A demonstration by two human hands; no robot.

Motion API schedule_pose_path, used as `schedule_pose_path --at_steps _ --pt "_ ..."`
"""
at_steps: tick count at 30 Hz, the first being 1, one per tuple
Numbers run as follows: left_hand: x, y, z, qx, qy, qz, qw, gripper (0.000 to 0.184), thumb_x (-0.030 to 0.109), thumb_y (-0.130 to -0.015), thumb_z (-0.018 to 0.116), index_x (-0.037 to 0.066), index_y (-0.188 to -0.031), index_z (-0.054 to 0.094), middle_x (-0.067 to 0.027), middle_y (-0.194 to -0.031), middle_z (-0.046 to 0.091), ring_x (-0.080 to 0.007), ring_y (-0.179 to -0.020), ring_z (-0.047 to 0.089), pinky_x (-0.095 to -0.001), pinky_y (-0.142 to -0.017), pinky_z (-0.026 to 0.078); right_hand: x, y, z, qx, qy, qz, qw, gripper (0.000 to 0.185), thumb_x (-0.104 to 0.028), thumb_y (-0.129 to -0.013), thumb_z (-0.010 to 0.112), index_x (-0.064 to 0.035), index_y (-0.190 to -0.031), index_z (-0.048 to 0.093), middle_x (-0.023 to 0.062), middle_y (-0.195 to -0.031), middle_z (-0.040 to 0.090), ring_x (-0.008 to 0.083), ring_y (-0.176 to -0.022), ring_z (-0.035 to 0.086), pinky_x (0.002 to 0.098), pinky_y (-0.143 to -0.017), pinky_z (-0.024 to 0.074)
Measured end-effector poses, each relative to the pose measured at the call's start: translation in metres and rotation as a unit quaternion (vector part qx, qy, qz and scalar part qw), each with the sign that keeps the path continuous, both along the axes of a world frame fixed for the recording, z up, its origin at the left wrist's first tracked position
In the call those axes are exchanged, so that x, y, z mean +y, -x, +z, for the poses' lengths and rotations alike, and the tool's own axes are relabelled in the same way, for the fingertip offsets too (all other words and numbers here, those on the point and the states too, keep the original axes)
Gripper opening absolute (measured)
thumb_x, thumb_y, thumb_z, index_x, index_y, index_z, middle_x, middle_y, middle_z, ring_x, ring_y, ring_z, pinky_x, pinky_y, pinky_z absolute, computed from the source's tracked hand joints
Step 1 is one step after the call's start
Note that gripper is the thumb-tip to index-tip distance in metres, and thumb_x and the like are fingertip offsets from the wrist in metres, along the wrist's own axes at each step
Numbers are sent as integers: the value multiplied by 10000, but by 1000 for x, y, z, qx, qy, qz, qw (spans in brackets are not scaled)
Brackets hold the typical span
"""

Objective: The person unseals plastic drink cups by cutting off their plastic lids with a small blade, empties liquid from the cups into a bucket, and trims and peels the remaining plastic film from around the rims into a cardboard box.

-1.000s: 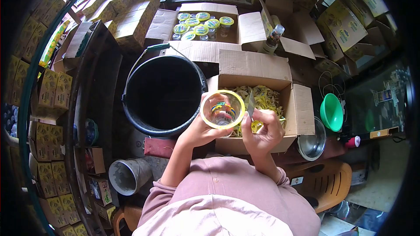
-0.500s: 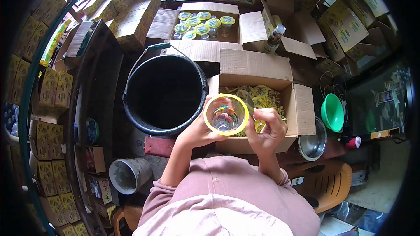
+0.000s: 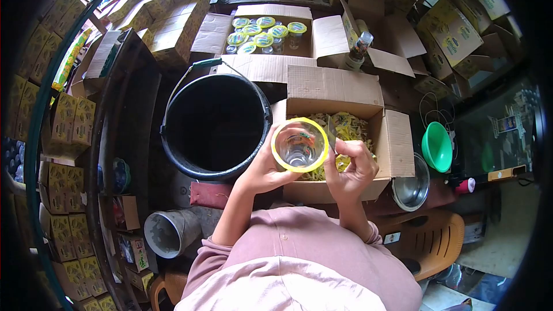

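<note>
A clear plastic jar (image 3: 299, 145) with a yellow rim is held by my left hand (image 3: 262, 167), its mouth facing up toward me. Fingers of that hand show through the jar's wall. Close to the right side of the rim, my right hand (image 3: 350, 171) pinches a thin dark blade (image 3: 330, 132). Below and behind both hands is an open cardboard box (image 3: 334, 85) filled with yellow strips (image 3: 348, 126). Left of my hands stands a large black bucket (image 3: 214, 124). Farther back, another open box (image 3: 271, 68) contains several jars (image 3: 263, 39) with yellow-rimmed lids.
On the right are a green bowl (image 3: 436, 147), a metal bowl (image 3: 412, 187) and an orange chair (image 3: 432, 245). A bottle (image 3: 361, 47) stands beyond the strip-filled box. A grey bucket (image 3: 167, 233) is at lower left, near shelves of stacked cartons (image 3: 68, 124).
The jar has shifted slightly right and tilted a little in my left hand. My right hand has moved slightly right with the blade, staying close to the rim.
</note>
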State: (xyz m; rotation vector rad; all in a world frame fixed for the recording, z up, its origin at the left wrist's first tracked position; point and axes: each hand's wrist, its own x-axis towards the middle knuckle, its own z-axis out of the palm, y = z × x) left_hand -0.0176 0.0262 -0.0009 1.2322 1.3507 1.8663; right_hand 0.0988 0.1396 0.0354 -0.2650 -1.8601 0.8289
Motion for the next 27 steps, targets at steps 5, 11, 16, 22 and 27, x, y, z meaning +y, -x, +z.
schedule_pose_path --at_steps 5,11,16,22,27 --pt "-2 -5 0 -67 -19 -14 997 691 75 -677 656 4 -1259 291 -126 -1201 370 -205 -1120 429 -322 -942 375 -4 3 -1 1 -20 -15 1000 154 55 -659 663 2 -790 603 87 -676 592 145 -561 585 243 -522 469" --pt "0 -9 -1 -15 -7 31 999 703 91 -659 690 11 -1244 308 -131 -1215 350 -216 -1108 436 -319 -935 381 -7 2 -2 -2 -30 -17 999 165 56 -653 659 0 -799 605 94 -679 592 150 -565 586 249 -519 469" --pt "-2 -5 -3 81 41 35 995 691 112 -612 726 26 -1204 381 -128 -1153 408 -253 -1098 430 -335 -941 359 -5 2 -4 9 -8 4 1000 190 66 -641 654 0 -813 605 90 -676 585 143 -562 575 241 -518 454" --pt "-1 -4 -6 20 16 -5 1000 685 117 -614 737 30 -1194 382 -111 -1129 417 -222 -1076 444 -319 -891 399 1 2 -5 8 37 39 999 194 77 -637 651 1 -807 599 77 -670 575 138 -562 564 240 -519 443" --pt "6 -10 -7 -28 -35 21 999 716 63 -615 765 25 -1204 361 -89 -1146 363 -181 -1058 461 -296 -801 478 -3 1 -2 4 37 29 999 174 70 -646 653 2 -796 597 82 -677 580 138 -565 569 239 -519 446"
